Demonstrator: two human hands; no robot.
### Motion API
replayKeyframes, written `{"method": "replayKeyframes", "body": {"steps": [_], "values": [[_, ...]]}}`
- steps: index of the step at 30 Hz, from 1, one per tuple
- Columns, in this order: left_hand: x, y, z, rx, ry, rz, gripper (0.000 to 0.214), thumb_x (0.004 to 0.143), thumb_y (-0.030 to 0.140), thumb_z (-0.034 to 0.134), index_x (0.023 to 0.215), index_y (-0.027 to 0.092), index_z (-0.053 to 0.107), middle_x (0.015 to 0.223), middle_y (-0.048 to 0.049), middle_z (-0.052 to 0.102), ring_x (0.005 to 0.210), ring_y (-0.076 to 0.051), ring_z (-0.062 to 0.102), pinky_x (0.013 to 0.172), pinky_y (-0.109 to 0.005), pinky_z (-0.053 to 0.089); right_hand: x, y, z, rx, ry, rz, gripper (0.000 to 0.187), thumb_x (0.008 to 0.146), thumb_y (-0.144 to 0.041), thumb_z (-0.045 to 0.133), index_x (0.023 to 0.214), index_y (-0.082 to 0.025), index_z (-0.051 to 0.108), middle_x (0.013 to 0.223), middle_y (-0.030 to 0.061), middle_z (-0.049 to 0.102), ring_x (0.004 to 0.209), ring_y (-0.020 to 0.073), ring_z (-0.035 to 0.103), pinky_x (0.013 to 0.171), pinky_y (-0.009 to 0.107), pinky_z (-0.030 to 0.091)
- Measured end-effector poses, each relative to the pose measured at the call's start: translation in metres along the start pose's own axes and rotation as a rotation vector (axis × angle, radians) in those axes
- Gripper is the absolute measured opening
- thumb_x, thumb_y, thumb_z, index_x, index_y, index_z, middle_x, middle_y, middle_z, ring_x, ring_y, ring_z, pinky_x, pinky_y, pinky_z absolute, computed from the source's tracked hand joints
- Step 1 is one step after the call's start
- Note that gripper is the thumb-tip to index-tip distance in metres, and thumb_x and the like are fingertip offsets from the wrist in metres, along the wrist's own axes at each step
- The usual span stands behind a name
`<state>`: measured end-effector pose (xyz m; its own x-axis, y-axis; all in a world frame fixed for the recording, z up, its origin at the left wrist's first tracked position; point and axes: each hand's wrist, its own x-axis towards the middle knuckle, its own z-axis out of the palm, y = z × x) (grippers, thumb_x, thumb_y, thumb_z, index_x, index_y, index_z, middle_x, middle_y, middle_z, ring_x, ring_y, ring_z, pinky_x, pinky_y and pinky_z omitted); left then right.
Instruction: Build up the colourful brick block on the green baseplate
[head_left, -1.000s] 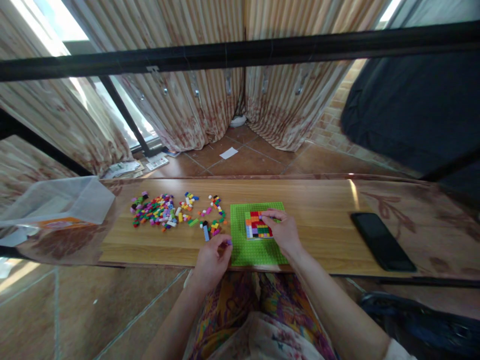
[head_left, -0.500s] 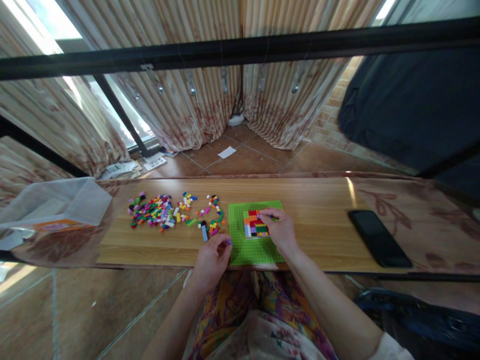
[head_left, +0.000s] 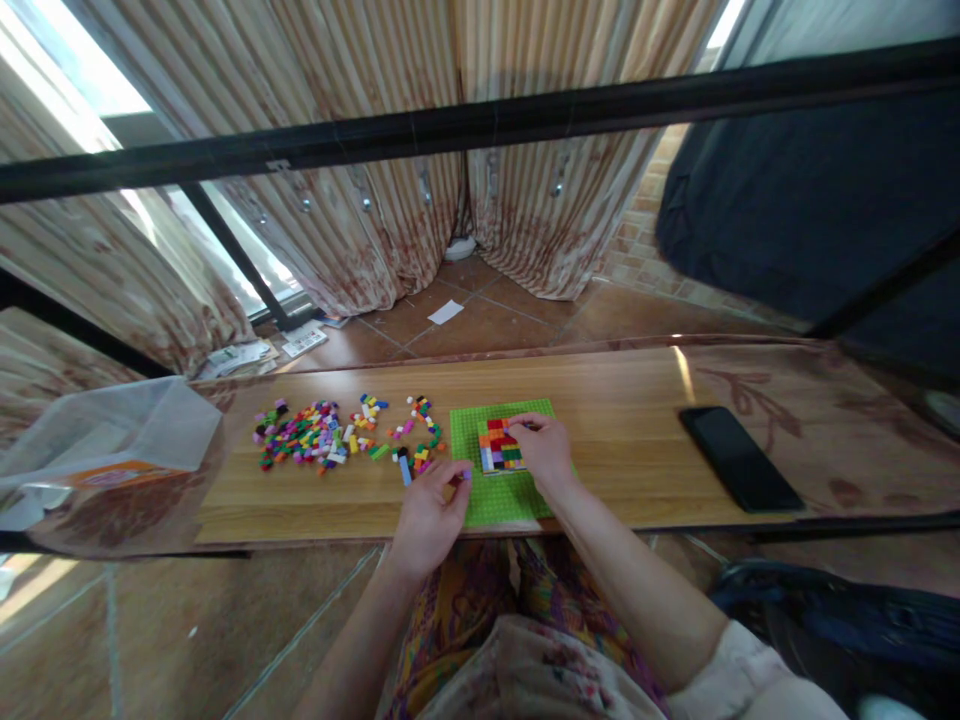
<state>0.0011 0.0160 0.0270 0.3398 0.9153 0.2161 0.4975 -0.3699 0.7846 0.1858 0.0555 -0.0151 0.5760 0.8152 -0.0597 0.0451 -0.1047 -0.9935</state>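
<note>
A green baseplate [head_left: 502, 500] lies on the wooden board, bearing a block of multicoloured toy bricks [head_left: 495, 440] in red, orange, white, blue and green rows. My right hand [head_left: 546, 450] is over the right side of this block, fingertips pinched together at its upper part; whatever they hold is too small to make out. My left hand [head_left: 433, 505] hovers at the plate's left edge, thumb and forefinger closed on a small purple brick [head_left: 466, 474]. Just beyond the left hand lies a long light-blue brick [head_left: 405, 468]. Part of the brick block is hidden under my right hand.
Loose bricks [head_left: 307, 435] are spread over the left part of the wooden board [head_left: 622, 440]. A clear plastic box [head_left: 112, 430] stands at the far left. A black phone [head_left: 739, 458] lies to the right. A dark rail [head_left: 420, 130] crosses beyond the board.
My left hand has moved slightly right, bringing the purple brick over the baseplate's edge. My right hand stays at the brick block, still pinched. The whole view has shifted a little.
</note>
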Motion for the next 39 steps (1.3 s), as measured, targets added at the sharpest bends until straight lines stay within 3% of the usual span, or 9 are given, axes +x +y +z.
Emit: {"method": "replayKeyframes", "body": {"steps": [6, 12, 17, 23, 31, 39], "values": [[0.02, 0.017, 0.009, 0.033, -0.009, 0.071, 0.023, 0.084, 0.012, 0.055, 0.098, 0.021, 0.069, 0.09, -0.0023, 0.069, 0.082, -0.014, 0.064, 0.08, -0.028, 0.051, 0.0, -0.009, 0.0, 0.074, -0.02, 0.034, 0.011, 0.056, -0.03, 0.07, 0.061, -0.019, 0.069, 0.059, 0.0017, 0.066, 0.056, 0.0164, 0.06, 0.054, 0.028, 0.046], [0.041, 0.028, 0.015, 0.119, -0.03, 0.1, 0.024, 0.084, 0.011, 0.054, 0.101, 0.021, 0.068, 0.091, -0.0033, 0.069, 0.084, -0.015, 0.065, 0.08, -0.029, 0.051, -0.009, -0.006, -0.029, 0.202, -0.003, 0.053, 0.031, 0.059, -0.041, 0.069, 0.079, -0.017, 0.072, 0.069, 0.0027, 0.069, 0.061, 0.0142, 0.058, 0.058, 0.027, 0.046], [0.058, 0.028, 0.026, 0.227, -0.041, 0.16, 0.018, 0.086, 0.013, 0.052, 0.094, 0.019, 0.067, 0.091, -0.0048, 0.068, 0.084, -0.017, 0.064, 0.079, -0.03, 0.051, -0.023, 0.008, -0.051, 0.213, 0.049, 0.107, 0.029, 0.058, -0.041, 0.07, 0.075, -0.017, 0.072, 0.07, 0.0034, 0.07, 0.06, 0.0138, 0.055, 0.056, 0.026, 0.043], [0.075, 0.024, 0.036, 0.265, -0.107, 0.229, 0.026, 0.086, 0.009, 0.048, 0.095, 0.019, 0.07, 0.087, -0.0046, 0.067, 0.077, -0.015, 0.062, 0.075, -0.028, 0.051, -0.027, 0.012, -0.056, 0.231, 0.027, 0.116, 0.029, 0.058, -0.042, 0.072, 0.074, -0.018, 0.072, 0.067, 0.0023, 0.068, 0.059, 0.0144, 0.055, 0.056, 0.028, 0.046], [0.078, 0.02, 0.044, 0.355, -0.154, 0.306, 0.032, 0.082, 0.003, 0.046, 0.093, 0.019, 0.071, 0.091, -0.0054, 0.066, 0.085, -0.017, 0.061, 0.083, -0.03, 0.051, -0.025, 0.013, -0.059, 0.261, -0.012, 0.112, 0.027, 0.059, -0.04, 0.073, 0.074, -0.018, 0.071, 0.063, 0.0003, 0.065, 0.057, 0.0135, 0.055, 0.057, 0.027, 0.046], [0.074, 0.021, 0.05, 0.368, -0.12, 0.304, 0.029, 0.084, 0.006, 0.047, 0.092, 0.02, 0.072, 0.095, -0.0055, 0.066, 0.092, -0.018, 0.06, 0.087, -0.031, 0.051, -0.026, 0.013, -0.061, 0.259, -0.023, 0.1, 0.029, 0.06, -0.042, 0.074, 0.076, -0.018, 0.071, 0.067, 0.0014, 0.067, 0.059, 0.0146, 0.057, 0.059, 0.029, 0.048]]}}
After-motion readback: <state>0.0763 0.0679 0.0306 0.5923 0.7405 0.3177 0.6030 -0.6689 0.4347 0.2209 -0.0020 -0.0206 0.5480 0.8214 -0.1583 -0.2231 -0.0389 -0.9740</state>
